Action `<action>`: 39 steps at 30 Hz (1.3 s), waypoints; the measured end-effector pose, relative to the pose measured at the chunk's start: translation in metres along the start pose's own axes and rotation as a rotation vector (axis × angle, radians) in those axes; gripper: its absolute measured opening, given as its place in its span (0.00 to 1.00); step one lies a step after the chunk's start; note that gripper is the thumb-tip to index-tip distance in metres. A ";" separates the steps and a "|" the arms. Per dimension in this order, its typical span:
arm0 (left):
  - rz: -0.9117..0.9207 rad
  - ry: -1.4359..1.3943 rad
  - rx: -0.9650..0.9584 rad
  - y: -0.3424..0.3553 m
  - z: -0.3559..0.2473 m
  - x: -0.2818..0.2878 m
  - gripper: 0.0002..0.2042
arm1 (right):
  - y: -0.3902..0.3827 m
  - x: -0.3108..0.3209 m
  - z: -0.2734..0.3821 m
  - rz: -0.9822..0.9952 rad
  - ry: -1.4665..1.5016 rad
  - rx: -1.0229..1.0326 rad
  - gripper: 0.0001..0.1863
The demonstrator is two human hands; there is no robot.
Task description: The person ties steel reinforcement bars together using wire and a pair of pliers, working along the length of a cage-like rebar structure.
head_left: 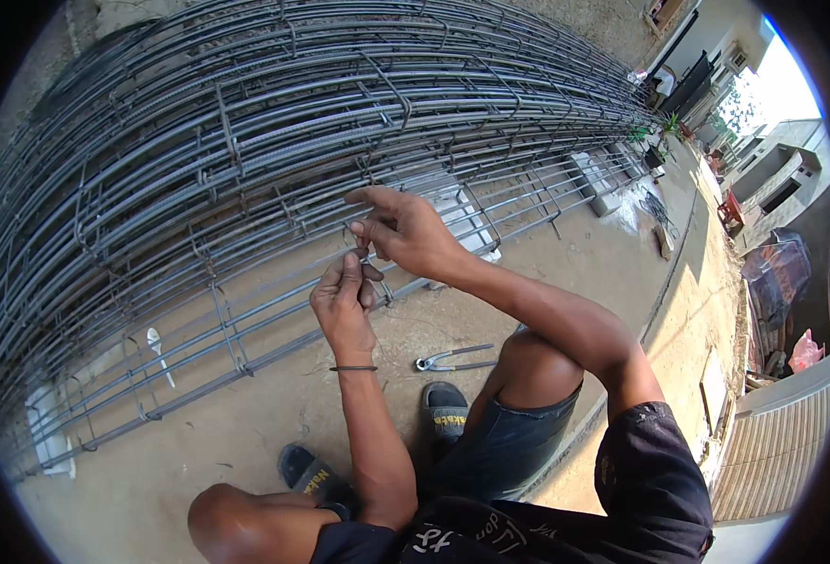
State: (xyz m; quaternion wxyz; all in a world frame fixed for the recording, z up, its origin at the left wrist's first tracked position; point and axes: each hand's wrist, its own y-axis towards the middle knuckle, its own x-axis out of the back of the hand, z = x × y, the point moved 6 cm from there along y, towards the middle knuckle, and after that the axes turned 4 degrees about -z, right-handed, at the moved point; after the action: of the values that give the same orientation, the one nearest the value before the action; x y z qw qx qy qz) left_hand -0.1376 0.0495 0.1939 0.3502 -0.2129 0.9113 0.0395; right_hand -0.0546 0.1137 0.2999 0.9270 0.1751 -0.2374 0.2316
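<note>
Both hands meet in front of me, just above the near edge of a long steel rebar cage (236,350). My left hand (343,299) is closed, thumb pressed to its fingers in a pinch. Right above it, my right hand (413,233) also pinches with thumb and bent fingers, its index finger reaching out over the bars. Whatever lies between the fingertips is too small to make out. On the ground below the hands rests a pair of end-cutting pincers (426,364), handles apart.
More rebar cages (274,94) are stacked beyond the near one. Pale blocks (595,185) stand beneath the bars. A white plastic spoon (158,350) lies by the cage at left. My sandalled feet (445,414) are on the concrete. A building (782,179) stands at far right.
</note>
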 end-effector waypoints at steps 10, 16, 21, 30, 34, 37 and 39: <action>0.047 -0.224 -0.140 -0.001 -0.007 -0.019 0.27 | 0.009 0.022 -0.012 -0.270 0.377 -0.087 0.21; 0.098 0.056 0.056 -0.004 0.004 -0.008 0.29 | 0.000 0.016 0.003 -0.132 0.033 -0.019 0.21; 0.004 -0.334 0.094 -0.004 -0.002 -0.014 0.29 | 0.002 0.005 0.010 -0.115 -0.019 0.198 0.22; 0.018 0.029 0.012 -0.001 -0.009 -0.006 0.22 | -0.003 -0.012 0.010 -0.047 -0.164 0.310 0.16; 0.153 0.054 0.055 -0.002 -0.011 -0.004 0.18 | -0.003 -0.010 0.012 -0.029 -0.118 0.411 0.11; 0.234 0.121 0.036 -0.001 -0.015 0.007 0.19 | -0.006 -0.016 0.014 0.075 -0.165 0.395 0.08; 0.266 0.176 0.051 -0.002 -0.017 0.011 0.20 | -0.008 -0.021 0.014 0.122 -0.142 0.413 0.08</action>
State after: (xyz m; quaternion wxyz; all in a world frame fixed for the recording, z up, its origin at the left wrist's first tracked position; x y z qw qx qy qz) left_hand -0.1546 0.0399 0.1993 0.2658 -0.0842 0.9593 0.0436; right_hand -0.0716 0.0936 0.2991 0.8368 0.3625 -0.2595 0.3179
